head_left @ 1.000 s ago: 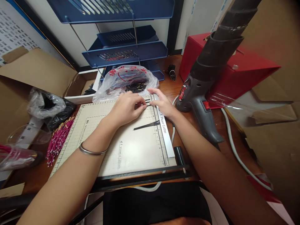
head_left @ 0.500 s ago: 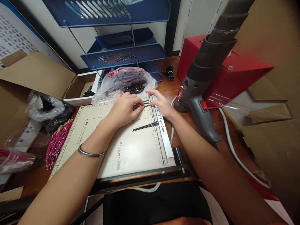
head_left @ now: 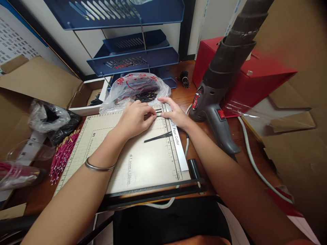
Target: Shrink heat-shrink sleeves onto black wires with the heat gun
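Your left hand (head_left: pixel 136 119) is pinching a thin black strand (head_left: pixel 158 116); your right hand (head_left: pixel 177 115), thumb and forefinger apart, is resting at its end. A black cluster (head_left: pixel 157 136) is lying below them (done or not, unclear); more are filling the bag (head_left: pixel 109 103) beyond. "Paper Cutter" is showing by your right wrist, "B5" leftward.

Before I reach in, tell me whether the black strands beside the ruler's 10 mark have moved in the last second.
No: the black strands keep their place against the printed ruler on the cutter board; only the view shifted.

Two hands (head_left: pixel 138 119) — one paper cutter (head_left: pixel 150 163) — one bracelet (head_left: pixel 100 168).
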{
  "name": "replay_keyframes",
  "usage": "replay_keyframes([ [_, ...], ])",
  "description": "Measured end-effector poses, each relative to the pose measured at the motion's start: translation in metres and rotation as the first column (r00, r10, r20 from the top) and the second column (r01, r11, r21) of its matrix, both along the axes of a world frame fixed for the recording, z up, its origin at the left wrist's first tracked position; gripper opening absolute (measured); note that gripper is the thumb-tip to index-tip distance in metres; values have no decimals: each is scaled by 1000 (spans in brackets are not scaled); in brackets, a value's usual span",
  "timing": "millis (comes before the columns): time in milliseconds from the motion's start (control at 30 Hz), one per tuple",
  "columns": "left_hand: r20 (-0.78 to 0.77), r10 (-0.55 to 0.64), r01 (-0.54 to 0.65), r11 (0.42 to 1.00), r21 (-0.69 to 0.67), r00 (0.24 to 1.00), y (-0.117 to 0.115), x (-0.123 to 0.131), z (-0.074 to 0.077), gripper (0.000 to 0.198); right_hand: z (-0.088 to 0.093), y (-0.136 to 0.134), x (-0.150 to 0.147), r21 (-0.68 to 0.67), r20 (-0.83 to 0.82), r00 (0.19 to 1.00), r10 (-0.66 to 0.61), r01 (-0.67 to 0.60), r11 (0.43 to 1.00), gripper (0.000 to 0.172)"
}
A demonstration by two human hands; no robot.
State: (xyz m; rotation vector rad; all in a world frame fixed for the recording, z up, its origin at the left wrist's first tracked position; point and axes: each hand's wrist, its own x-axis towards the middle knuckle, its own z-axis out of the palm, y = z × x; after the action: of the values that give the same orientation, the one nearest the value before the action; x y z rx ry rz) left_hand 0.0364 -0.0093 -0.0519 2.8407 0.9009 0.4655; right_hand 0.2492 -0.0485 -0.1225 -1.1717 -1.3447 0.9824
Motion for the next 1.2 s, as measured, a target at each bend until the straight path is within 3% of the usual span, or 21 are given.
replay_keyframes([
  [600,-25,16,-16,1000,14,1000,-5,3,4,25,2,-3,3,5,30,999,35,-35,999,76],
  [1200,-33,103,-102,994,38,994,-9,9,3,25,0,-2,3,4,14,999,44,-44,999,69],
])
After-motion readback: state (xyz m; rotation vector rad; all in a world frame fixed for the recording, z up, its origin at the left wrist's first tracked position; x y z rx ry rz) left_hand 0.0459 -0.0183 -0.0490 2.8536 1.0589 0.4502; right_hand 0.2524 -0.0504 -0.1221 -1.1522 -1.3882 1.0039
